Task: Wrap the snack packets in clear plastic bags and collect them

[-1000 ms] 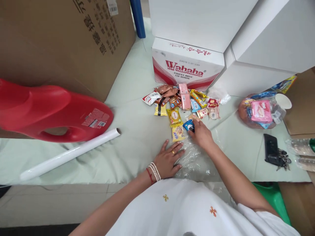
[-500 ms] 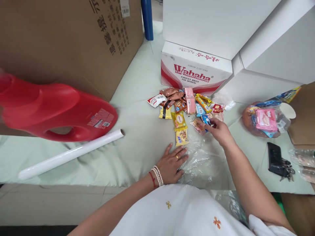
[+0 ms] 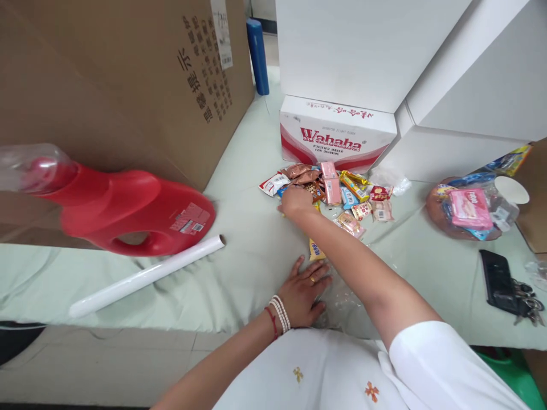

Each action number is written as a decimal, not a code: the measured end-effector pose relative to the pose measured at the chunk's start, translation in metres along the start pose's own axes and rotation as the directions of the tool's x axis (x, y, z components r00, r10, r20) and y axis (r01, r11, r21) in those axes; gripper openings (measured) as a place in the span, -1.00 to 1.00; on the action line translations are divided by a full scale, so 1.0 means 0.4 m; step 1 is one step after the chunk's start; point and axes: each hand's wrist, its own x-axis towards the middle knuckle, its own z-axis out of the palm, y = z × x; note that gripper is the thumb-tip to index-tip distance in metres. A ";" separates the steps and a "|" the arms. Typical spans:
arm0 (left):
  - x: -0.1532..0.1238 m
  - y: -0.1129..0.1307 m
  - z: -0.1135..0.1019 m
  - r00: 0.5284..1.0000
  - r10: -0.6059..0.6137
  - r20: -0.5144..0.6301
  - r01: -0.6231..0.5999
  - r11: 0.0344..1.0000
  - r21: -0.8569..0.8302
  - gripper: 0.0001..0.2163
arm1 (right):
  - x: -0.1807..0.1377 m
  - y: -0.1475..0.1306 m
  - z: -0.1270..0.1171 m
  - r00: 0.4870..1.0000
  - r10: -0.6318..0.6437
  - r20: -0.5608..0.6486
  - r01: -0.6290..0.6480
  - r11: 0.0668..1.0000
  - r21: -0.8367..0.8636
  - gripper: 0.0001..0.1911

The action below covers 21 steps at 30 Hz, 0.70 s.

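Note:
My left hand (image 3: 304, 291) lies flat on the cloth with its fingers spread, holding nothing. Just beyond its fingertips is a yellow snack packet (image 3: 316, 250), partly covered by my right forearm. My right hand (image 3: 298, 202) is closed at the left side of a pile of small wrapped snacks. A bit of a blue snack packet (image 3: 281, 192) shows at its fingers, which are mostly hidden. Around it lie a white-and-red packet (image 3: 274, 184), brown packets (image 3: 299, 171) and pink packets (image 3: 331, 191). Clear plastic film (image 3: 348, 299) is under my right arm.
Behind the snacks stands a Wahaba-style water carton (image 3: 337, 136) beside tall white boxes (image 3: 367, 51). A red jug (image 3: 141, 210) and a white roll (image 3: 149, 276) lie left, near a brown carton (image 3: 128, 85). Rightward are a snack-filled bowl (image 3: 440, 219), a black phone (image 3: 496, 279) and keys (image 3: 527, 302).
My right hand has moved left across the pile with the blue snack packet, from its right side to its left. My left hand stays flat on the cloth. The view has shifted slightly.

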 end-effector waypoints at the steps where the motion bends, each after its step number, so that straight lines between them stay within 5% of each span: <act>1: 0.000 -0.001 -0.001 1.000 0.002 0.001 -0.002 1.000 -0.007 -0.37 | -0.009 -0.001 0.000 1.000 -0.011 0.011 0.011 1.000 -0.004 -0.49; 6: -0.001 0.001 -0.012 1.000 0.004 -0.005 -0.004 0.999 -0.032 -0.32 | -0.136 0.095 -0.013 0.992 -0.122 -0.011 0.122 0.992 0.015 -0.51; 8: -0.002 0.002 -0.016 1.000 0.001 -0.007 -0.001 1.000 -0.031 -0.27 | -0.226 0.191 -0.025 0.976 -0.175 -0.127 0.193 0.969 0.154 -0.50; 11: -0.001 0.001 -0.017 1.000 -0.004 -0.012 0.003 1.000 -0.023 -0.24 | -0.381 0.358 -0.023 0.971 -0.044 -0.236 0.155 0.867 0.473 -0.41; 14: 0.009 -0.007 -0.016 1.000 -0.003 -0.009 0.003 1.000 -0.009 -0.21 | -0.521 0.488 0.039 0.999 0.019 -0.030 0.005 0.751 0.660 -0.42; 17: 0.033 -0.021 -0.020 1.000 -0.012 -0.001 0.012 0.999 0.033 -0.18 | -0.599 0.561 0.143 0.995 0.063 0.072 -0.093 0.816 0.571 -0.48; 21: 0.066 -0.031 -0.033 0.999 -0.039 -0.004 0.039 0.997 0.066 -0.25 | -0.610 0.627 0.211 0.941 0.319 -0.108 -0.277 0.916 0.289 -0.52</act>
